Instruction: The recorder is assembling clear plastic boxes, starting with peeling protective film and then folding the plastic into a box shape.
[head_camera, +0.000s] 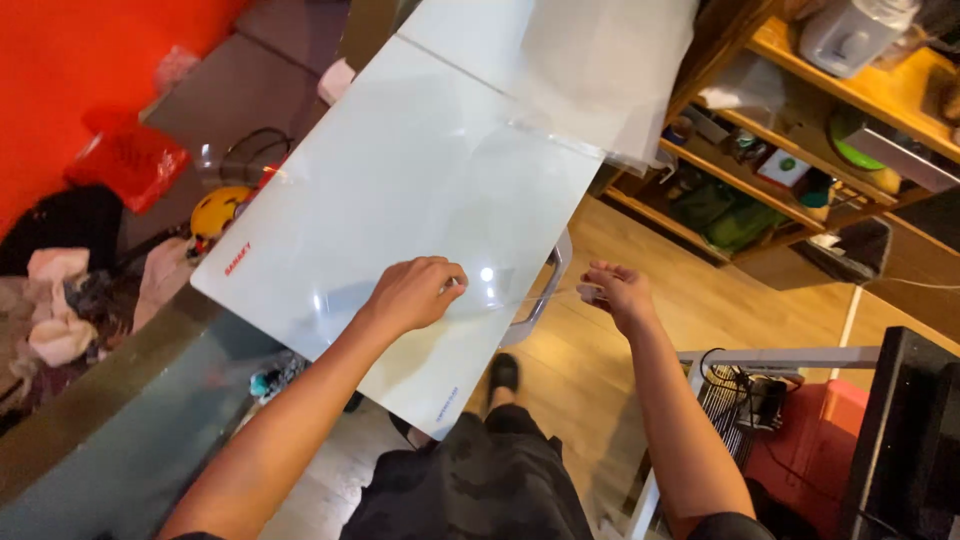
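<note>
- left hand (412, 293) lies on the white lid (400, 200) of a chest freezer, fingers curled in, pinching the near edge of a clear plastic sheet (520, 190).
- right hand (620, 293) is off the lid's right edge, above the wood floor (590, 370). fingers bent together, thumb & fingers seem to nip the same sheet at its corner; grip is small & partly hidden, so i cannot tell for sure.
- the plastic sheet is thin, see-through & glossy. it is spread flat over the right part of the lid and goes up to the far end, where it looks milky and folded. a round shape shows through it in the middle.
- the lid is smooth, shiny, rectangular w/ rounded corners, small red print near its left edge. a grey curved handle (545, 290) sits on its right side, between the 2 hands.
- left of the freezer: pile of soft cloths (60, 300), a red bag (130, 160), a yellow round thing (218, 212) and a glass bowl (225, 165).
- right, further back: wooden shelves (850, 95) w/ boxes and a white appliance (850, 35).
- near right: a white metal frame (780, 357) w/ a black wire basket (725, 400).
- the person's dark camo trousers (480, 480) show at the bottom.
</note>
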